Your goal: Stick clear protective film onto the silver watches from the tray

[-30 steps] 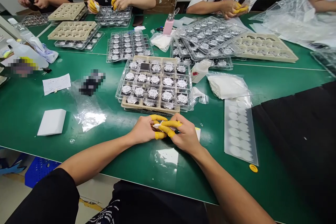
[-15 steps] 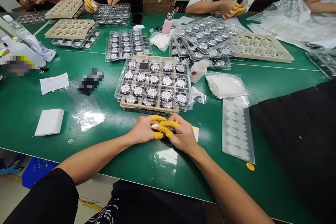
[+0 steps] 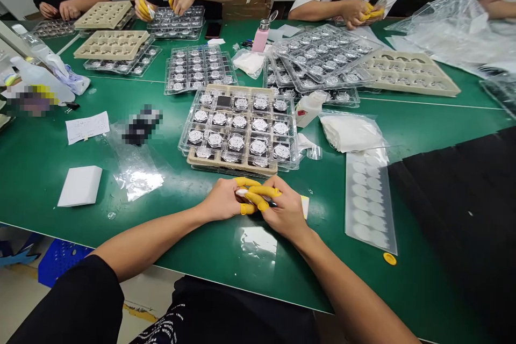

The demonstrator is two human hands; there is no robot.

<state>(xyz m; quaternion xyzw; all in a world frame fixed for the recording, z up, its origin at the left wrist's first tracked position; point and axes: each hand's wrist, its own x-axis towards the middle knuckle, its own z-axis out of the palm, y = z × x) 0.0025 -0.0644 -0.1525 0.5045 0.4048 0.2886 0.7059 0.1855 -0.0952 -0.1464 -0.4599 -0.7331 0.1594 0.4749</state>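
Note:
My left hand and my right hand meet in front of the tray stack, with yellow finger cots on several fingers. Both are closed around a small dark item, mostly hidden by the fingers, whose kind I cannot tell. A bit of white cloth shows between the fingertips, pressed by my right hand. Just beyond lie stacked clear plastic trays of round silver watch heads, on a beige tray. One compartment at the back of the top tray shows only a dark square.
A sheet of round white stickers, a stack of white wipes and a yellow finger cot lie right. A white bottle stands beside the trays. Left are a white block and plastic bag. Co-workers sit opposite.
The view has shifted slightly, so everything sits a little further right. My fingers have moved slightly around the held item, and a dark edge now shows by my right hand.

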